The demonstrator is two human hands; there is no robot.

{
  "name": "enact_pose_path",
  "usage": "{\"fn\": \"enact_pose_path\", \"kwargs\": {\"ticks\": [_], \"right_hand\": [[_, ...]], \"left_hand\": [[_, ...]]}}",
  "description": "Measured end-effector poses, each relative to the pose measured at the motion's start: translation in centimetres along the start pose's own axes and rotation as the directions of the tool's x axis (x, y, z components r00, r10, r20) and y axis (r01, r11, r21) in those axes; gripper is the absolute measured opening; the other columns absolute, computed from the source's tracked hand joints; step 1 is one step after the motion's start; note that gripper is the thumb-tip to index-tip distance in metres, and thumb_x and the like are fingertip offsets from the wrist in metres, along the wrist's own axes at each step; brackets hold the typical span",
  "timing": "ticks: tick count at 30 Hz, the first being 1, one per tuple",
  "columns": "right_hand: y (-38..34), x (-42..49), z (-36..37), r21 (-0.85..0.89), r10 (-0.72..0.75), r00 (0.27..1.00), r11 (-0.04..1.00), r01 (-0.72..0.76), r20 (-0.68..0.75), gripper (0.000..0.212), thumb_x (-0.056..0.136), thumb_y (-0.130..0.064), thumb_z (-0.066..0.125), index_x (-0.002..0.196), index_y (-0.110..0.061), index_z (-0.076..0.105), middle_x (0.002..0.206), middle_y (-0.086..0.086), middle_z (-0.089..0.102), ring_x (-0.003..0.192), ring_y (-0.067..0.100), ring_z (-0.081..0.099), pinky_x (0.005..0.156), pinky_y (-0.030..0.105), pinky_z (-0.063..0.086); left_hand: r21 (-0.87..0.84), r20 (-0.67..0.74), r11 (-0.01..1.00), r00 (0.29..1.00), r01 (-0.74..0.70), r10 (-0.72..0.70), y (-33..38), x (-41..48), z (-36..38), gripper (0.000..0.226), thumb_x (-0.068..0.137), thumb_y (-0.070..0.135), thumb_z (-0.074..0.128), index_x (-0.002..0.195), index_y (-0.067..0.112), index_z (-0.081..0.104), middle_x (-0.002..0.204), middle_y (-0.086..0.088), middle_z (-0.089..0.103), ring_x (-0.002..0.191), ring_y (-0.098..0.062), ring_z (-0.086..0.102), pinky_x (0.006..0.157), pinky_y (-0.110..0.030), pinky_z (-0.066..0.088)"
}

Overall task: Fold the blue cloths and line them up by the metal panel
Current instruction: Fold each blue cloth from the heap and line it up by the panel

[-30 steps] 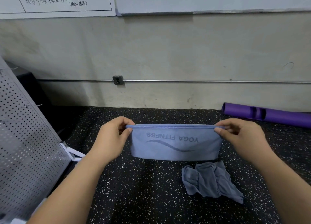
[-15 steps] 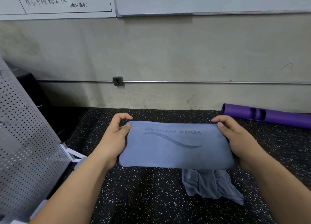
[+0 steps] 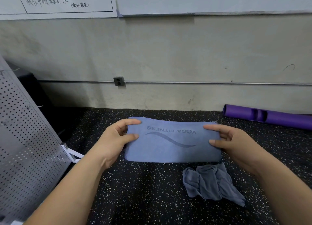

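We've got the folded blue cloth (image 3: 172,145) held flat between both hands, well right of the perforated metal panel (image 3: 25,148). It sits at or just above the black speckled floor (image 3: 143,191); can't tell if it fully rests there. It's a neat rectangle w/ the long sides running away from the panel. The "YOGA FITNESS" print and wave logo face up and read upside down to us.

L hand (image 3: 114,140): grip is on the cloth's short end nearest the panel, thumb and forefinger curled onto the top face, pinching that edge. R hand (image 3: 233,140): same grip on the far end, thumb and forefinger on top. The other fingers are hidden under the fabric.

A 2nd cloth, the crumpled blue-grey cloth (image 3: 211,182), lies unfolded on the floor. It's nearer to us than the folded one, below its R corner, and further from the panel. No hand touches it.

The panel leans on the L side of the view w/ a white bracket at its foot. Furthest from the panel, a purple tube (image 3: 270,117) lies along the wall base. An outlet box (image 3: 119,81) sits on a thin metal conduit (image 3: 202,82) running across the wall.
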State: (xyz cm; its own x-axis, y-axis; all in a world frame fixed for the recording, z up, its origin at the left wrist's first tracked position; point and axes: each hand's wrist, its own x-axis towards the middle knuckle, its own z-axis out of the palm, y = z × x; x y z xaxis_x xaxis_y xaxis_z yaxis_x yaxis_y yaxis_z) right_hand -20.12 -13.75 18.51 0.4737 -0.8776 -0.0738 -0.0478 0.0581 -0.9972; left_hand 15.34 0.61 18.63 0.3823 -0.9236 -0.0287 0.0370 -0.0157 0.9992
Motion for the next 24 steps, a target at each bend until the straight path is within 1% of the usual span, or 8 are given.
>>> {"fn": "enact_pose_path", "kwargs": {"ticks": [5, 7, 9, 11, 15, 18, 21, 24], "right_hand": [[0.5, 0.2, -0.7, -0.176, -0.001, 0.999, 0.984, -0.008, -0.051, 0.039, 0.088, 0.003, 0.079, 0.109, -0.029, 0.085, 0.114, 0.000, 0.081, 0.110, 0.019, 0.075, 0.103, 0.044, 0.057], [0.4, 0.0, -0.6, -0.193, -0.006, 0.998, 0.981, -0.005, -0.059, 0.037, 0.091, 0.001, 0.078, 0.107, -0.031, 0.085, 0.110, 0.002, 0.081, 0.100, 0.018, 0.076, 0.092, 0.039, 0.060], [0.3, -0.1, -0.5, -0.200, -0.024, 0.998, 0.980, 0.011, -0.063, 0.034, 0.096, -0.003, 0.074, 0.108, -0.033, 0.084, 0.106, 0.005, 0.080, 0.084, 0.016, 0.069, 0.072, 0.034, 0.053], [0.3, -0.1, -0.5, -0.202, -0.037, 0.997, 0.979, 0.022, -0.073, 0.033, 0.100, -0.005, 0.070, 0.109, -0.034, 0.084, 0.099, 0.005, 0.076, 0.078, 0.015, 0.063, 0.065, 0.033, 0.047], [0.3, -0.1, -1.0, -0.169, -0.021, 0.996, 0.986, 0.006, -0.089, 0.033, 0.101, -0.004, 0.068, 0.111, -0.032, 0.084, 0.106, 0.000, 0.081, 0.092, 0.016, 0.073, 0.076, 0.033, 0.055], [0.4, -0.1, -1.5, -0.183, -0.032, 0.993, 0.983, 0.012, -0.110, 0.031, 0.100, -0.005, 0.069, 0.109, -0.032, 0.085, 0.110, 0.001, 0.081, 0.100, 0.019, 0.073, 0.088, 0.038, 0.055], [0.4, -0.1, -1.6, -0.182, -0.020, 0.991, 0.983, -0.004, -0.132, 0.028, 0.100, -0.006, 0.070, 0.103, -0.029, 0.087, 0.108, -0.002, 0.082, 0.097, 0.015, 0.071, 0.084, 0.033, 0.052], [0.4, -0.1, -1.5, -0.105, 0.011, 0.995, 0.994, -0.022, -0.100, 0.026, 0.098, -0.005, 0.071, 0.108, -0.024, 0.086, 0.111, 0.002, 0.081, 0.098, 0.015, 0.072, 0.084, 0.034, 0.053]], "left_hand": [[0.100, -0.111, 0.995, 0.994, 0.022, -0.011, -0.8, 0.2, -0.3, 0.021, 0.089, -0.002, 0.081, 0.100, 0.016, 0.085, 0.084, 0.000, 0.078, 0.080, -0.014, 0.069, 0.070, -0.019, 0.056], [0.130, -0.140, 0.991, 0.990, 0.040, -0.021, -1.1, 0.3, -0.2, 0.019, 0.091, 0.003, 0.081, 0.101, 0.019, 0.085, 0.095, -0.002, 0.081, 0.085, -0.016, 0.073, 0.073, -0.022, 0.058], [0.181, -0.152, 0.983, 0.988, 0.029, -0.001, -1.1, 0.3, -0.1, 0.021, 0.093, 0.009, 0.082, 0.105, 0.026, 0.085, 0.106, -0.002, 0.082, 0.087, -0.017, 0.075, 0.077, -0.031, 0.061], [0.215, -0.103, 0.977, 0.995, 0.010, 0.013, -1.0, 0.2, -0.2, 0.029, 0.092, 0.013, 0.083, 0.114, 0.032, 0.082, 0.107, -0.005, 0.082, 0.084, -0.020, 0.075, 0.084, -0.043, 0.064], [0.177, 0.086, 0.984, 0.995, 0.029, -0.045, -1.1, 0.1, -0.5, 0.052, 0.090, 0.000, 0.082, 0.130, 0.032, 0.074, 0.118, -0.009, 0.079, 0.098, -0.029, 0.076, 0.094, -0.048, 0.063], [0.179, 0.068, 0.984, 0.998, 0.001, -0.013, -1.4, 0.5, -1.0, 0.048, 0.089, -0.003, 0.081, 0.124, 0.030, 0.079, 0.120, -0.008, 0.078, 0.095, -0.023, 0.073, 0.091, -0.039, 0.063], [0.139, 0.069, 0.990, 0.997, 0.017, -0.027, -1.5, 0.6, -1.0, 0.041, 0.090, -0.006, 0.078, 0.117, 0.025, 0.082, 0.114, -0.009, 0.079, 0.096, -0.022, 0.073, 0.084, -0.027, 0.060], [0.105, 0.052, 0.993, 0.997, 0.044, -0.050, -1.6, 0.7, -1.1, 0.042, 0.088, -0.006, 0.079, 0.116, 0.026, 0.083, 0.120, -0.011, 0.078, 0.104, -0.029, 0.074, 0.097, -0.042, 0.061]]}}
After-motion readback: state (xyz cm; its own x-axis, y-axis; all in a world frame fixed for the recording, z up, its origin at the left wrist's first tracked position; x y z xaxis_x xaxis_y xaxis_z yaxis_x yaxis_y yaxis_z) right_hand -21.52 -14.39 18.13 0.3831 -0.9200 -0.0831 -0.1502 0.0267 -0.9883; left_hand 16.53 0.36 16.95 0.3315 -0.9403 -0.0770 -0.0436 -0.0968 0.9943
